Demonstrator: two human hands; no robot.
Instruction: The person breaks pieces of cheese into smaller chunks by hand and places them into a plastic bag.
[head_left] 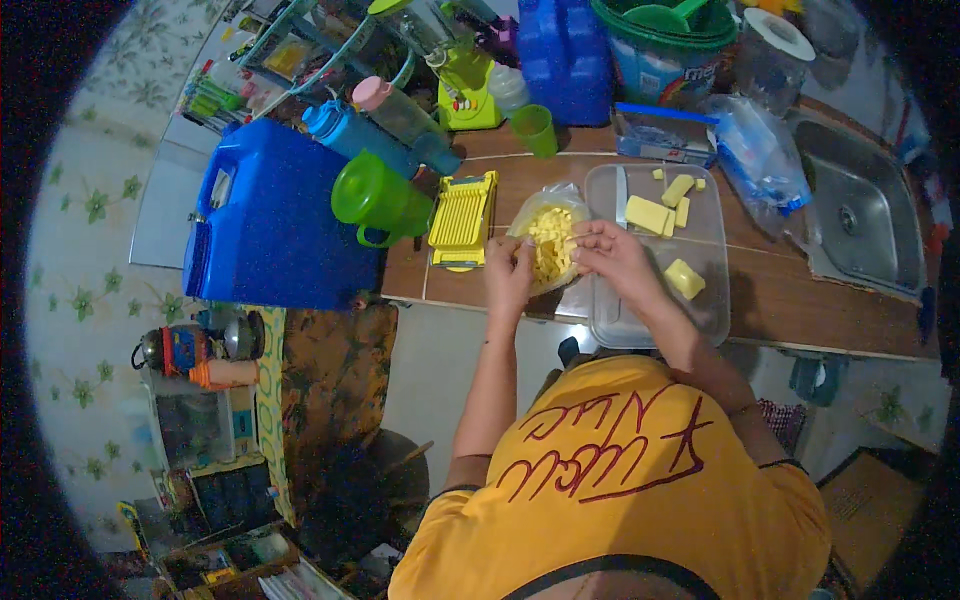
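Note:
A clear plastic bag [520, 217] filled with small yellow cubes [551, 240], like cheese or butter, sits on the wooden counter before me. My left hand [510, 268] pinches its left edge. Across the opening, my right hand [612, 256] pinches the right edge, fingers closed on the plastic. Beside my left hand lies a yellow slicer [462, 222] with a ribbed top. Right of the bag is a clear plastic tray [655, 320], partly under my right forearm. It holds a large yellow block [650, 215], a smaller lump [684, 279], several cut pieces and a flat, pale blade-like strip [621, 195].
A green pitcher [375, 200], water bottles [350, 135] and a big blue jug [290, 220] crowd the left. Behind stand a green cup [535, 130], another blue container [565, 60] and a bucket [665, 60]. A plastic package [760, 155] lies beside the metal sink [870, 220].

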